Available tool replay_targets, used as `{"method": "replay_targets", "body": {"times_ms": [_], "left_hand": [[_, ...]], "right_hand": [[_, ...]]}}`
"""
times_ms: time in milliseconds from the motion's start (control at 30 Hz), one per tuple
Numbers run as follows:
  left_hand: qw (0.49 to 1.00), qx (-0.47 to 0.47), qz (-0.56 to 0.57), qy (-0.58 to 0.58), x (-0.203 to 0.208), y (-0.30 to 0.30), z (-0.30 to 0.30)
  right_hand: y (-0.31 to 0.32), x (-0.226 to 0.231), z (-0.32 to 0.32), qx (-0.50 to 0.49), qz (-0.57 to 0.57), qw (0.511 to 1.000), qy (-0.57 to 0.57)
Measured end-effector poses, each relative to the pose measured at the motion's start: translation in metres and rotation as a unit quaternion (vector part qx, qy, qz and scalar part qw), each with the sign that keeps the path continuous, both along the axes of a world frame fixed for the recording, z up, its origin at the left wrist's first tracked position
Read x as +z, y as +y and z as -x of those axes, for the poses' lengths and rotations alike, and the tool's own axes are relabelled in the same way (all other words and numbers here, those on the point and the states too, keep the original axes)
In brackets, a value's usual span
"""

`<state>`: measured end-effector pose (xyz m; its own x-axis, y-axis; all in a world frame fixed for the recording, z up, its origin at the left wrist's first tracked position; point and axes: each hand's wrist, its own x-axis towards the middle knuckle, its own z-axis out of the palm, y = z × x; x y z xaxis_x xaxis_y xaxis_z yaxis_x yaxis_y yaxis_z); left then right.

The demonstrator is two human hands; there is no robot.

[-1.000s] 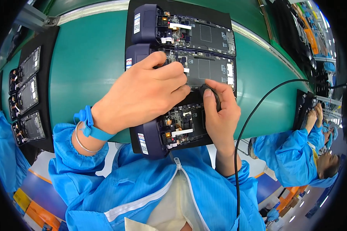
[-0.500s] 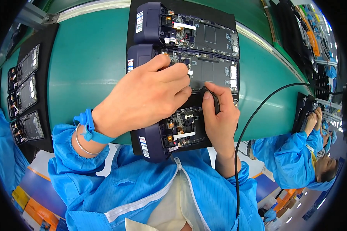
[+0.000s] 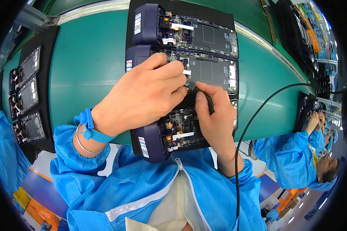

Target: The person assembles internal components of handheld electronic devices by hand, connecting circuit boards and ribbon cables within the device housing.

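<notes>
Three opened electronic devices with dark purple housings and bare circuit boards lie in a column before me: a far device (image 3: 210, 34), a middle device (image 3: 216, 73) and a near device (image 3: 152, 140). My left hand (image 3: 142, 94) is closed over the left part of the middle device's board, fingers curled. Whatever its fingertips pinch is hidden beneath them. In my right hand (image 3: 218, 115) is a slim black hand tool (image 3: 209, 102), gripped between thumb and fingers. Its tip points toward the middle device's lower edge, close to my left fingers; the exact contact cannot be made out.
The devices rest on a black mat (image 3: 223, 17) over a green work surface (image 3: 90, 61). More opened devices (image 3: 28, 94) lie on another mat at left. A black cable (image 3: 254, 111) arcs across the right side. Co-workers in blue sit at right (image 3: 289, 154) and left.
My right hand and the black tool have shifted left, closer to my left hand. My left hand has moved slightly left, its fingers still curled over the middle device.
</notes>
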<state>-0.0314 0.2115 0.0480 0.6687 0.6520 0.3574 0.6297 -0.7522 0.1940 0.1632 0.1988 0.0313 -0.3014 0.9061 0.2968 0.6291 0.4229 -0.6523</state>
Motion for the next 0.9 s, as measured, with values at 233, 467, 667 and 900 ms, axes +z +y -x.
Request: {"method": "replay_targets", "body": {"times_ms": [233, 467, 667, 900], "left_hand": [[1.0, -0.005, 0.027, -0.009, 0.0037, 0.0005, 0.0018], [0.999, -0.006, 0.037, -0.005, 0.0053, 0.0006, 0.0017], [0.999, -0.003, 0.035, -0.004, 0.005, 0.0007, 0.0009], [0.999, -0.002, 0.033, -0.009, 0.0042, 0.0002, 0.0018]], "right_hand": [[0.0044, -0.004, 0.0005, 0.031, -0.017, 0.999, -0.008], [0.0049, -0.0039, 0.0017, 0.032, -0.021, 0.999, -0.009], [0.0061, -0.0035, 0.0028, 0.041, -0.024, 0.999, -0.003], [0.0071, -0.0037, 0.0055, 0.042, -0.03, 0.998, -0.039]]}}
